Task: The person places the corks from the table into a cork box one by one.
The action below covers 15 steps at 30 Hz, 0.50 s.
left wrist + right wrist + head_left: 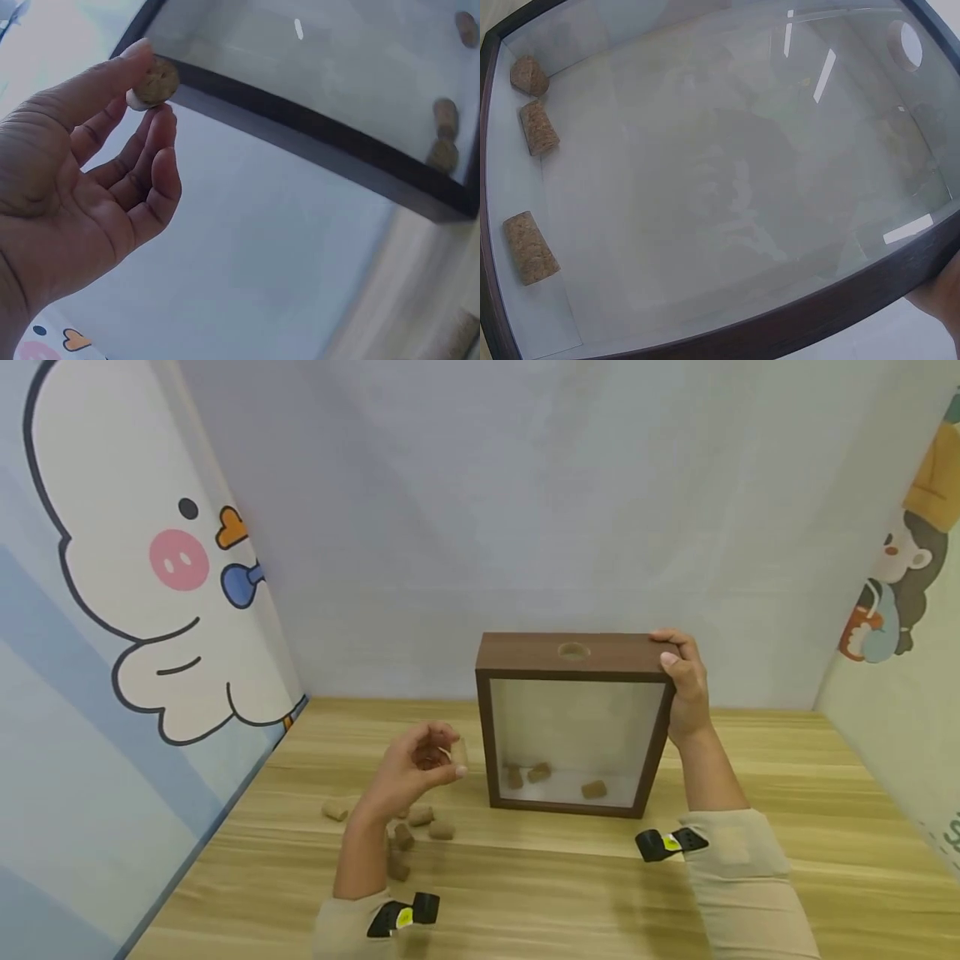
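Observation:
A cork stopper (156, 84) is pinched between the thumb and fingertips of my left hand (418, 768), held up just left of the box. My right hand (686, 685) grips the upper right corner of a dark brown wooden shadow box (525, 653), thumb at the front edge and fingers over the top. The box stands upright with a clear front pane and a round hole (573, 651) in its top. Inside, on the bottom, lie three corks, one (530, 247) apart from the other two (538, 127).
Several loose corks (442, 830) lie on the wood-grain table (540, 893) below and beside my left forearm, one (334, 810) further left. A pale backdrop (525, 510) rises behind the box, with cartoon-printed panels (97, 527) at the sides.

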Each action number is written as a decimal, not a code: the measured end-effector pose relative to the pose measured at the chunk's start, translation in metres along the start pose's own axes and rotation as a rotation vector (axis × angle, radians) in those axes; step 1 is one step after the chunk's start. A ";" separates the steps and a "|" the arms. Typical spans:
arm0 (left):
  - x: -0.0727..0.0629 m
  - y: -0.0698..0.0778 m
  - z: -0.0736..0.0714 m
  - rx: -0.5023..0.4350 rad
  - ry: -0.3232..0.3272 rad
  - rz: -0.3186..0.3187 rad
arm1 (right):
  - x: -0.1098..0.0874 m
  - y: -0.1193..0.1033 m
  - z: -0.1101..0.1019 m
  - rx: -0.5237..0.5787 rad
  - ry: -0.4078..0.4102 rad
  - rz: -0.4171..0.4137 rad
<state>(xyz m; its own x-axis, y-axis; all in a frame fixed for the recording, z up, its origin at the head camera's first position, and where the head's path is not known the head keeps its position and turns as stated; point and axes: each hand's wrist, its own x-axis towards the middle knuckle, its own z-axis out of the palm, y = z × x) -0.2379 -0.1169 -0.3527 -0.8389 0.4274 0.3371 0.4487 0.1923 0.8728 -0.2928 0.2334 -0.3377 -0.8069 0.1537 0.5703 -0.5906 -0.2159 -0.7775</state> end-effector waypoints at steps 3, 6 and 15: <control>0.004 0.014 0.003 -0.008 0.057 0.042 | 0.000 -0.001 0.000 0.002 0.003 -0.004; 0.009 0.017 0.007 -0.057 0.110 0.068 | 0.001 0.000 0.000 -0.002 0.009 -0.005; 0.029 0.018 0.023 -0.179 0.134 0.136 | 0.000 0.000 0.001 0.000 0.003 -0.006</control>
<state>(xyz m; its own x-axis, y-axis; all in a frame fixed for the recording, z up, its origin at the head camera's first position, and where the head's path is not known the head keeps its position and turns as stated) -0.2475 -0.0808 -0.3354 -0.8133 0.3156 0.4889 0.5085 -0.0231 0.8608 -0.2933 0.2322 -0.3375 -0.8036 0.1583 0.5737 -0.5951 -0.2153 -0.7742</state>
